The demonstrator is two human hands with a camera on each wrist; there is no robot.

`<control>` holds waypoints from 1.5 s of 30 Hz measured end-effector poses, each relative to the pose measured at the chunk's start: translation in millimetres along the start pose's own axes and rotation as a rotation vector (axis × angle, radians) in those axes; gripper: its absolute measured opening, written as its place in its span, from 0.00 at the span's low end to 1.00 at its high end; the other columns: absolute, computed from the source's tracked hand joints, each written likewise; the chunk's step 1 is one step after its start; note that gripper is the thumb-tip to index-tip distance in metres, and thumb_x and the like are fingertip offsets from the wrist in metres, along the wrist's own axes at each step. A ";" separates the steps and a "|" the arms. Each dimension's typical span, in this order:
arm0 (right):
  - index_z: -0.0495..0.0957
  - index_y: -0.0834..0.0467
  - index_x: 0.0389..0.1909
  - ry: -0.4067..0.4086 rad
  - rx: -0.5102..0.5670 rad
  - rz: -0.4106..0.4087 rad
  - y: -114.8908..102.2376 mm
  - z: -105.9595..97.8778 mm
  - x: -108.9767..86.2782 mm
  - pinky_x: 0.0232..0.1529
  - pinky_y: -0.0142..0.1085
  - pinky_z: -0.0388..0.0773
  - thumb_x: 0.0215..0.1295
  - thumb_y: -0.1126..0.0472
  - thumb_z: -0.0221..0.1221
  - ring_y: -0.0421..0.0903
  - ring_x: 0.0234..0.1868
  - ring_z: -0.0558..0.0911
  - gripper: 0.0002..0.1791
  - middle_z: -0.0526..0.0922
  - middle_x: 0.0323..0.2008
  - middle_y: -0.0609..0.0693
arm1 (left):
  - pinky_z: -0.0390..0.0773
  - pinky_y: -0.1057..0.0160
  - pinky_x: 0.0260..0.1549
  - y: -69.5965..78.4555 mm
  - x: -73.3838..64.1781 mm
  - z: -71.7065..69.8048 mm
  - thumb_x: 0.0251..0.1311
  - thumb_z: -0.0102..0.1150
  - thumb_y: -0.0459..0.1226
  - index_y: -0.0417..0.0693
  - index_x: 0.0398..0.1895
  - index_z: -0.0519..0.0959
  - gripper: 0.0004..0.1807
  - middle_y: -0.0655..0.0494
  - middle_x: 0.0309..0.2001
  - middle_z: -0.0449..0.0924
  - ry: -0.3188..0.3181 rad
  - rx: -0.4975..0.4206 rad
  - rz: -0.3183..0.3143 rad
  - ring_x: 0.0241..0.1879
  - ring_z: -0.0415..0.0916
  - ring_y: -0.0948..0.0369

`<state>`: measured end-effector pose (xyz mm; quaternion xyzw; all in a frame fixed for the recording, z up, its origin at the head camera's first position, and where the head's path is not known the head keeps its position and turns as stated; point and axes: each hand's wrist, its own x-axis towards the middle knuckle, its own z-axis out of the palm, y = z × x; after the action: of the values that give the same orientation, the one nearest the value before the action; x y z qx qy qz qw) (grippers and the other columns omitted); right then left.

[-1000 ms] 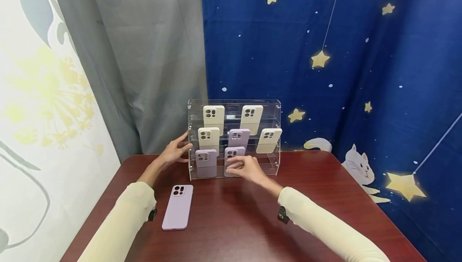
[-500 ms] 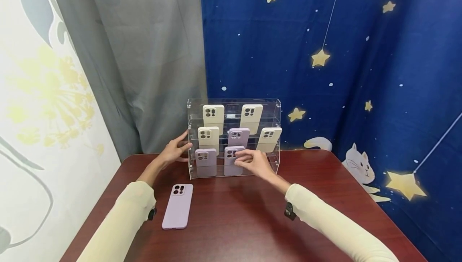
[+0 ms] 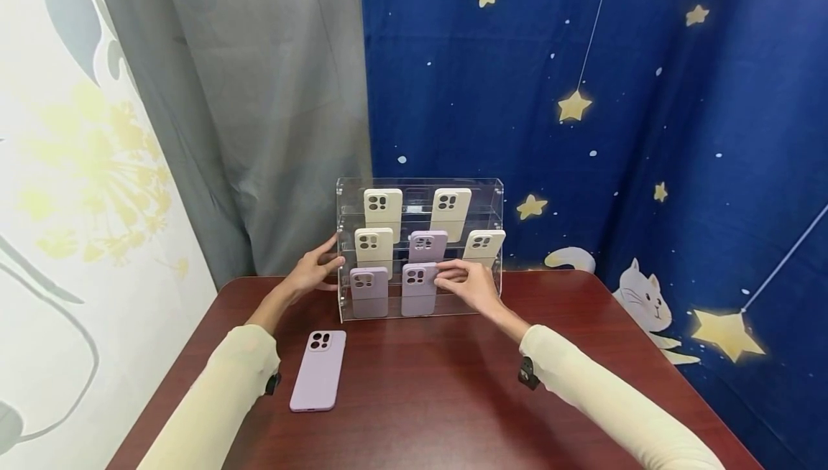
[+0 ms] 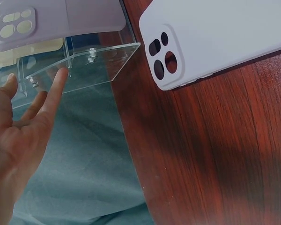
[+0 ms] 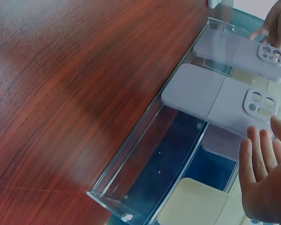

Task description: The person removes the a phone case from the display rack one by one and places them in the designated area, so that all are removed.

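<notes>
A clear acrylic display rack [image 3: 468, 305] stands on the table, bearing cream and lilac phone cases in tiers. My left hand [image 3: 313, 269] rests against its left side panel, fingers extended, as the left wrist view shows too. My right hand [image 3: 475, 284] is at the upper right edge of the lilac phone case [image 3: 417, 299] in the middle of the bottom tier. In the right wrist view, the straight fingers [image 5: 257, 154] and thumb lie at that case's camera-end corner. Another lilac case [image 3: 370, 294] sits left of it. One more lilac phone case [image 3: 318, 371] lies flat on the table.
The dark red wooden table [image 3: 401, 398] runs up to a grey curtain [image 3: 272, 111] and a blue star-patterned curtain [image 3: 453, 111] behind the rack. Cream cases [image 3: 383, 211] fill much of the upper tiers. A cream case [image 3: 484, 241] leans at the middle tier's right end.
My right hand has slid rightward from the front of the bottom middle lilac case to its right edge. The left hand and the case on the table have stayed put.
</notes>
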<state>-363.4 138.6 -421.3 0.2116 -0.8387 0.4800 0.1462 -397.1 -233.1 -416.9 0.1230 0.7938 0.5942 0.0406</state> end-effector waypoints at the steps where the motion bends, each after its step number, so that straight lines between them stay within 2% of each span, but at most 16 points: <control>1: 0.89 0.58 0.50 0.008 -0.006 -0.001 1.0 -0.5 0.8 0.36 0.29 0.88 0.58 0.63 0.77 0.46 0.39 0.91 0.18 0.92 0.37 0.50 | 0.84 0.37 0.52 -0.3 0.3 -0.3 0.80 0.51 0.37 0.64 0.86 0.44 0.40 0.26 0.76 0.57 0.000 -0.001 0.001 0.66 0.70 0.31; 10: 0.89 0.58 0.50 0.030 -0.023 0.041 9.1 -2.2 5.2 0.35 0.26 0.87 0.59 0.63 0.76 0.47 0.39 0.91 0.17 0.92 0.38 0.51 | 0.85 0.39 0.51 -3.7 2.2 -0.2 0.81 0.51 0.37 0.63 0.86 0.44 0.39 0.26 0.76 0.57 0.013 0.003 -0.015 0.67 0.69 0.33; 19: 0.88 0.60 0.51 0.027 0.027 0.072 15.3 7.0 9.2 0.38 0.31 0.90 0.58 0.65 0.76 0.51 0.41 0.91 0.19 0.91 0.39 0.55 | 0.86 0.39 0.51 -2.7 1.7 0.6 0.81 0.51 0.38 0.62 0.86 0.43 0.39 0.27 0.76 0.58 0.009 0.010 -0.009 0.69 0.68 0.35; 25: 0.87 0.64 0.52 0.017 0.028 0.060 20.6 16.3 11.3 0.40 0.34 0.90 0.59 0.67 0.76 0.54 0.41 0.91 0.20 0.91 0.40 0.59 | 0.84 0.36 0.53 -3.2 1.6 0.2 0.80 0.51 0.38 0.62 0.86 0.43 0.40 0.28 0.76 0.57 0.005 0.006 -0.013 0.71 0.65 0.35; 31: 0.86 0.67 0.52 0.026 0.004 0.039 21.0 22.1 13.5 0.43 0.38 0.91 0.60 0.68 0.74 0.56 0.44 0.91 0.19 0.90 0.42 0.62 | 0.87 0.41 0.50 -2.9 3.0 1.8 0.80 0.51 0.38 0.63 0.86 0.44 0.40 0.28 0.76 0.59 0.012 0.008 -0.017 0.69 0.68 0.35; 37: 0.86 0.66 0.51 0.029 -0.012 0.044 20.2 23.2 15.0 0.45 0.39 0.90 0.60 0.67 0.74 0.56 0.45 0.90 0.18 0.90 0.43 0.60 | 0.88 0.43 0.49 -4.2 3.2 2.1 0.81 0.50 0.35 0.61 0.86 0.45 0.39 0.27 0.74 0.60 0.010 -0.010 -0.002 0.71 0.65 0.35; 45: 0.87 0.64 0.48 0.014 -0.010 0.022 15.8 23.8 15.4 0.44 0.39 0.90 0.60 0.67 0.75 0.56 0.44 0.90 0.16 0.90 0.42 0.60 | 0.88 0.44 0.49 -4.5 2.3 0.3 0.81 0.50 0.37 0.61 0.86 0.44 0.39 0.27 0.74 0.61 0.012 0.004 -0.004 0.69 0.68 0.34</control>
<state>-385.6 121.7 -438.0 0.1984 -0.8424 0.4786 0.1479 -399.9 -233.4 -421.1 0.1178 0.7956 0.5932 0.0367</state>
